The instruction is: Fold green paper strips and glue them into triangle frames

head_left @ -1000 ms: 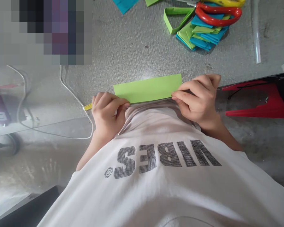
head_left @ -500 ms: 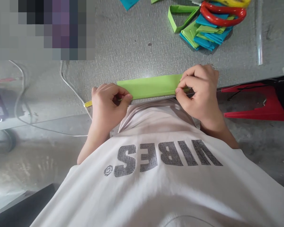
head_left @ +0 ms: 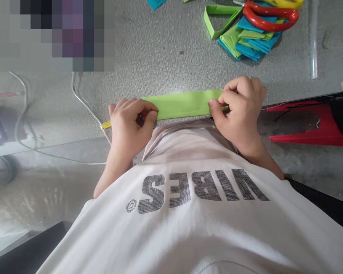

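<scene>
Textured grey tabletop [head_left: 160, 57] — smudged grey floor [head_left: 54, 186] below.

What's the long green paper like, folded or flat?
The green paper looks partly folded: a faint line runs along its near edge, between the left hand and right hand. The rest looks flat.

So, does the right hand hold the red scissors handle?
No, the right hand pinches the green paper strip, while the red handle lies over the folded papers.
</scene>
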`<state>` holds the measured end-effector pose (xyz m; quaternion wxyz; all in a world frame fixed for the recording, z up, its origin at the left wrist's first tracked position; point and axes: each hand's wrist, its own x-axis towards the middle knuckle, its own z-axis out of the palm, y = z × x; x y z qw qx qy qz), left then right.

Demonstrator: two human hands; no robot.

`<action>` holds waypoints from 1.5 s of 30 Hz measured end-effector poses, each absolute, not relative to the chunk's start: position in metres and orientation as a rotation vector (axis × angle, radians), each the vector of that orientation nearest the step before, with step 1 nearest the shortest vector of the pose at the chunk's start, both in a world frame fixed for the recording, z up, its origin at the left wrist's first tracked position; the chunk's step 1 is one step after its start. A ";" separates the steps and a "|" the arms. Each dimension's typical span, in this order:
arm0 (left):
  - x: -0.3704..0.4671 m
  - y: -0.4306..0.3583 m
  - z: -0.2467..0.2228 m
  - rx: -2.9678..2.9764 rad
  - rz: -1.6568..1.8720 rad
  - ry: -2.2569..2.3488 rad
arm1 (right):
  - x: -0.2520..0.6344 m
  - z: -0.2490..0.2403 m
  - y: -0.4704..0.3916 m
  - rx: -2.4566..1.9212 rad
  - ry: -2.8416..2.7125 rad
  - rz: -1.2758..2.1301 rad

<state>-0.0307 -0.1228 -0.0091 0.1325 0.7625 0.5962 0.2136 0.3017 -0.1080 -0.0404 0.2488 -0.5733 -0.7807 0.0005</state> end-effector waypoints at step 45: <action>0.001 -0.153 -0.071 2.574 0.878 1.488 | 0.259 -0.033 -0.137 -1.236 -2.347 -0.188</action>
